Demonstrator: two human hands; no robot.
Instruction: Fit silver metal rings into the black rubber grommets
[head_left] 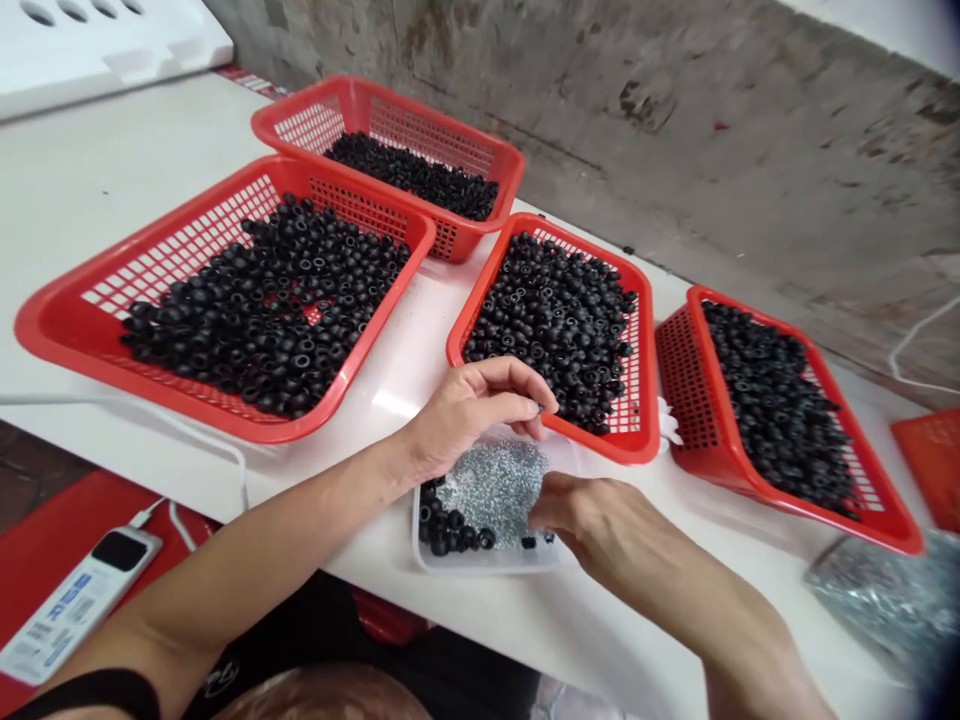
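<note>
My left hand (491, 400) is pinched closed above the near edge of the middle basket. A small black piece (541, 408), mostly covered, shows between its thumb and fingertips. Below it stands a clear plastic tub (480, 562) holding a heap of tiny silvery metal pieces (499, 485) and several black round parts (450, 530). My right hand (592, 510) reaches into the tub's right side, fingers bent together at the edge of the silvery heap. Its fingertips are hidden, so what they hold cannot be seen.
Red mesh baskets of black hollow parts stand around: left (300, 430), back (480, 235), middle (645, 400) and right (690, 400). A clear bag (885, 590) of silvery pieces lies at right. A power bank (79, 595) with a cable sits lower left. A wall (675, 150) borders the table.
</note>
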